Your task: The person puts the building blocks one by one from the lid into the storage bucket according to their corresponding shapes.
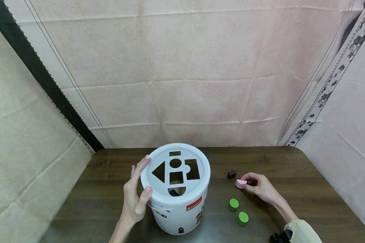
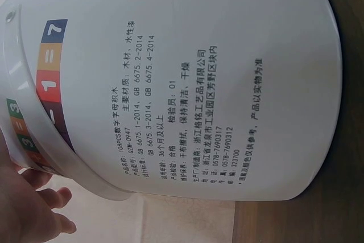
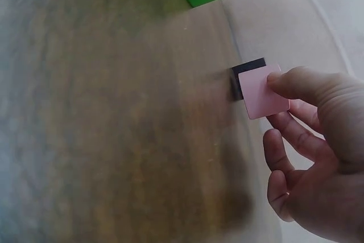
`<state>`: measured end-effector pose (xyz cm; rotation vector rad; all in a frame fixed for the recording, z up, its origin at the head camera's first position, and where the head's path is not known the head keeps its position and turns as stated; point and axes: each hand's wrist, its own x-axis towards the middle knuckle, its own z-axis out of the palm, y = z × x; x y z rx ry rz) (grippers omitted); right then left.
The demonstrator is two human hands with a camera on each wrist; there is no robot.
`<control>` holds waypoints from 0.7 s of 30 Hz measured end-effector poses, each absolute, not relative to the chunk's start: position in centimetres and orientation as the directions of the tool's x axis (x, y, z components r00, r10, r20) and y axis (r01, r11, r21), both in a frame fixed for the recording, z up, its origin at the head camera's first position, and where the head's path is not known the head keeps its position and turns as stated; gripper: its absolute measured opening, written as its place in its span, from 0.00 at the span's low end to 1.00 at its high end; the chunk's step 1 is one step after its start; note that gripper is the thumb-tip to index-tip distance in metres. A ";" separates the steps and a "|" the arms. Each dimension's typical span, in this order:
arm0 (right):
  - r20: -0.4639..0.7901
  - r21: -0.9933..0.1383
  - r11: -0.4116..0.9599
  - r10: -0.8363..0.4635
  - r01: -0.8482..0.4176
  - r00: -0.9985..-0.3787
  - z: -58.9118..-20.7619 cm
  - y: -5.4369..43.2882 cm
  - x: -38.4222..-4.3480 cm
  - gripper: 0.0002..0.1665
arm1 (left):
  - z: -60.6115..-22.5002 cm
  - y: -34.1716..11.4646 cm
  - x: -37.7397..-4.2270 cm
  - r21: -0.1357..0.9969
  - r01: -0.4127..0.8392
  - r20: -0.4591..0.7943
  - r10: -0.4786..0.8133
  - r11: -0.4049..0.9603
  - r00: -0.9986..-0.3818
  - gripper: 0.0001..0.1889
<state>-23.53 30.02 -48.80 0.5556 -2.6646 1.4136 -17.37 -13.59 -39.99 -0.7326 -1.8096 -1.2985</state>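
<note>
A white bucket (image 1: 170, 217) with a white lid (image 1: 197, 192) stands upright on the table. Cut-outs of several shapes pierce the lid, and something dark shows through the half-round one. My left hand (image 1: 135, 197) rests against the lid's left rim, fingers and thumb spread along the edge. Over to the right, my right hand (image 1: 263, 189) pinches a pink half-round block (image 1: 240, 183) between thumb and fingers. In the right wrist view the flat side of this pink block (image 3: 263, 92) partly covers a dark block (image 3: 236, 86).
Just behind the pink block lies the dark block (image 1: 231, 174). Two green round blocks (image 1: 233, 204) sit nearer the front, between the bucket and my right arm. A pale patterned cloth (image 1: 185, 74) hangs behind the wooden table (image 1: 109, 202), with more cloth along both sides.
</note>
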 end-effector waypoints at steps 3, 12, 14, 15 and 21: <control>0.242 -0.781 0.513 -0.278 -0.357 -0.930 -48.3 29.9 -23.5 0.10 | -40.0 -13.6 -17.4 0.501 0.807 0.847 0.014 0.312 -0.531 0.33; 0.276 -0.760 0.523 -0.279 -0.387 -0.920 -46.9 29.2 -23.0 0.11 | -40.0 -13.6 -17.4 0.503 0.807 0.846 0.012 0.310 -0.533 0.33; 0.283 -0.756 0.524 -0.278 -0.392 -0.918 -46.6 29.1 -22.9 0.11 | -40.0 -13.6 -17.4 0.504 0.806 0.846 0.012 0.310 -0.533 0.33; 0.288 -0.755 0.524 -0.276 -0.395 -0.917 -46.5 29.0 -22.8 0.11 | -40.0 -13.6 -17.4 0.504 0.805 0.845 0.012 0.311 -0.534 0.33; 0.308 -0.748 0.518 -0.282 -0.414 -0.909 -45.3 28.5 -22.6 0.11 | -40.1 -13.6 -17.4 0.505 0.805 0.845 0.011 0.312 -0.534 0.33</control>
